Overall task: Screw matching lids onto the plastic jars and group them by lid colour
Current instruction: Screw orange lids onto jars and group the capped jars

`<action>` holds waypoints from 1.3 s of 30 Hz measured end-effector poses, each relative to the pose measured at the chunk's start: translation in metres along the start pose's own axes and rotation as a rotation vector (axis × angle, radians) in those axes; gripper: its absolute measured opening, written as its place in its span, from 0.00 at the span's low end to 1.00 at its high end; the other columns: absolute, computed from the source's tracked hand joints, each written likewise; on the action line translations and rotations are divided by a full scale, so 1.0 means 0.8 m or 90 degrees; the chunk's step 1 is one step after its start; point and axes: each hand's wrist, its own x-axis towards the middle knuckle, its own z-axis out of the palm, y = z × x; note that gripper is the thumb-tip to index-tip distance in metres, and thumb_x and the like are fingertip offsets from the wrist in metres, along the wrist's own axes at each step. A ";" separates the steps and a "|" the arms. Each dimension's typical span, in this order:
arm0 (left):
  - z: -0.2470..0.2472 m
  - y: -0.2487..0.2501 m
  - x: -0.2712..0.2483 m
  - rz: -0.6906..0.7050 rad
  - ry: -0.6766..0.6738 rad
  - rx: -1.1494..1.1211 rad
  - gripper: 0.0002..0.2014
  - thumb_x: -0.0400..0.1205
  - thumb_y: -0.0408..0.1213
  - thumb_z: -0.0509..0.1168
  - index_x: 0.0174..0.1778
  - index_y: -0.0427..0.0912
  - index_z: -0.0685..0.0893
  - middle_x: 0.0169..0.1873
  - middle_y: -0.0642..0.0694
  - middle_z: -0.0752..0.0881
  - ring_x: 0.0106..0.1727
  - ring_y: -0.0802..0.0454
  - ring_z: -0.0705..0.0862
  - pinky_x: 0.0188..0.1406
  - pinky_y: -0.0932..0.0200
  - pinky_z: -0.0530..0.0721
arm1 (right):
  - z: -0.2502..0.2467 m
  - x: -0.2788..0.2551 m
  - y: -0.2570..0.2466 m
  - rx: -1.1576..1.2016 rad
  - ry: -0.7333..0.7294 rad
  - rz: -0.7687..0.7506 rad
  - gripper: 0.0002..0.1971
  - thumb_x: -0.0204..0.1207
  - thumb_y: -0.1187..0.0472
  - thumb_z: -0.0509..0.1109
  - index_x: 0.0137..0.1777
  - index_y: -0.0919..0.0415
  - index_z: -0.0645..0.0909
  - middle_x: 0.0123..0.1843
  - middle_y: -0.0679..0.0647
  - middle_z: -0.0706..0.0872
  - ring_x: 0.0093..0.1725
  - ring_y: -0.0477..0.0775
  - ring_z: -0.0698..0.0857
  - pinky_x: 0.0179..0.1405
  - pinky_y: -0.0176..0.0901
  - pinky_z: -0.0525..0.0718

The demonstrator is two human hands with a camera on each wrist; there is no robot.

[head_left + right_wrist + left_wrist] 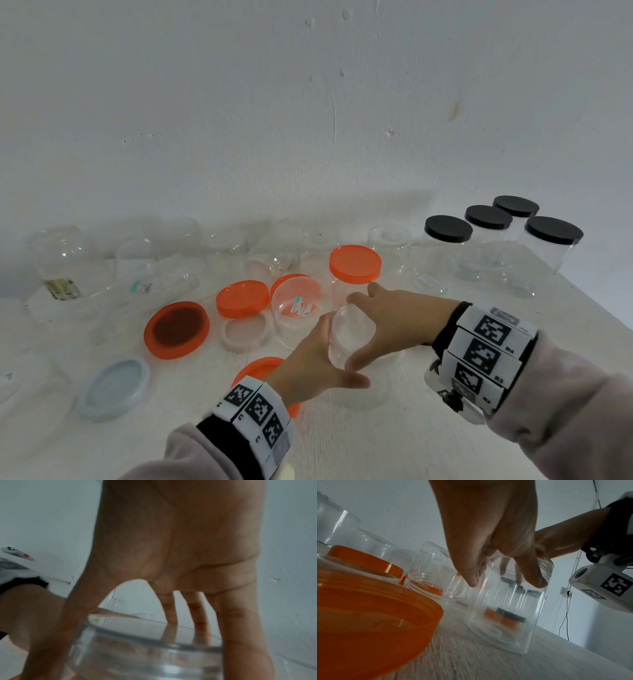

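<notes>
Clear plastic jar [352, 339] stands inverted on the white counter [394, 445], mouth down, base up, near centre. Both hands hold it: left hand [308, 359] with fingers [530, 574] curled over the base rim and down the near-left side; right hand [394, 318] with thumb and fingers [240, 622] spread round the far-right side. Jar wall transparent, lidless, blurred in the left wrist view.

Counter's right edge runs diagonally past four black-lidded jars [496, 233] grouped far right. Bare counter lies near and right of the held jar. Left side crowded: an orange lid [260, 366] partly under the left wrist, another orange lid [176, 329] upturned, a pale blue lid [113, 389] near left, a tilted open jar [298, 308] just beside the hands. One orange-lidded jar [355, 263] stands just behind them. Lidless jars line the wall [308, 102].
</notes>
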 end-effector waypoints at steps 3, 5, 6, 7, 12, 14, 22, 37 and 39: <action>-0.001 -0.002 0.000 -0.006 -0.006 0.010 0.53 0.64 0.48 0.83 0.79 0.59 0.55 0.70 0.62 0.70 0.72 0.59 0.68 0.68 0.64 0.70 | -0.004 -0.001 -0.004 -0.004 -0.027 0.012 0.55 0.57 0.27 0.76 0.81 0.44 0.54 0.70 0.50 0.66 0.63 0.54 0.75 0.59 0.47 0.79; 0.000 -0.003 0.000 -0.003 0.002 0.024 0.53 0.64 0.48 0.83 0.78 0.59 0.55 0.70 0.63 0.69 0.71 0.61 0.67 0.61 0.74 0.68 | -0.011 -0.002 -0.006 0.004 -0.061 -0.011 0.57 0.59 0.35 0.80 0.82 0.37 0.47 0.74 0.46 0.63 0.70 0.54 0.69 0.67 0.53 0.76; 0.000 -0.003 0.000 -0.002 0.004 0.025 0.53 0.64 0.48 0.83 0.78 0.60 0.54 0.69 0.64 0.68 0.70 0.62 0.67 0.59 0.75 0.67 | -0.014 -0.003 -0.008 0.006 -0.073 -0.025 0.56 0.60 0.40 0.82 0.82 0.34 0.47 0.74 0.44 0.62 0.72 0.53 0.67 0.69 0.55 0.75; 0.001 -0.002 0.000 -0.002 0.004 0.023 0.54 0.64 0.47 0.83 0.78 0.62 0.53 0.69 0.65 0.68 0.70 0.62 0.66 0.60 0.74 0.66 | -0.016 -0.003 -0.008 0.007 -0.079 -0.034 0.54 0.61 0.43 0.82 0.81 0.33 0.49 0.73 0.43 0.63 0.72 0.53 0.66 0.69 0.57 0.75; 0.001 0.003 -0.001 -0.005 -0.005 0.019 0.54 0.66 0.46 0.82 0.80 0.60 0.53 0.71 0.64 0.67 0.72 0.61 0.65 0.71 0.62 0.65 | -0.018 0.002 -0.007 0.002 -0.066 -0.031 0.47 0.59 0.38 0.81 0.76 0.30 0.58 0.64 0.42 0.69 0.65 0.51 0.71 0.61 0.52 0.79; 0.000 0.005 -0.002 -0.009 -0.011 0.024 0.53 0.66 0.45 0.82 0.80 0.58 0.53 0.75 0.59 0.67 0.74 0.57 0.65 0.76 0.57 0.66 | -0.017 0.003 -0.007 -0.010 -0.060 -0.022 0.48 0.57 0.34 0.80 0.75 0.31 0.58 0.59 0.42 0.69 0.61 0.51 0.74 0.57 0.49 0.80; 0.001 0.005 -0.003 -0.006 -0.013 0.021 0.50 0.67 0.44 0.82 0.78 0.59 0.55 0.73 0.60 0.68 0.73 0.58 0.66 0.73 0.61 0.68 | -0.005 0.001 -0.001 -0.014 -0.052 -0.035 0.53 0.59 0.33 0.78 0.81 0.34 0.50 0.67 0.44 0.66 0.67 0.51 0.67 0.66 0.52 0.75; 0.003 0.004 -0.016 0.013 -0.004 -0.005 0.51 0.63 0.45 0.83 0.77 0.61 0.59 0.71 0.62 0.70 0.72 0.60 0.70 0.72 0.56 0.74 | 0.057 -0.006 0.019 -0.002 0.140 -0.081 0.52 0.60 0.18 0.56 0.83 0.36 0.44 0.76 0.40 0.58 0.69 0.49 0.57 0.67 0.45 0.71; 0.000 0.006 -0.019 0.017 -0.011 0.006 0.50 0.64 0.44 0.83 0.76 0.61 0.58 0.70 0.63 0.70 0.70 0.61 0.71 0.69 0.61 0.75 | 0.062 -0.008 0.019 0.059 0.146 -0.076 0.52 0.59 0.19 0.59 0.82 0.34 0.46 0.75 0.38 0.56 0.69 0.47 0.56 0.66 0.44 0.69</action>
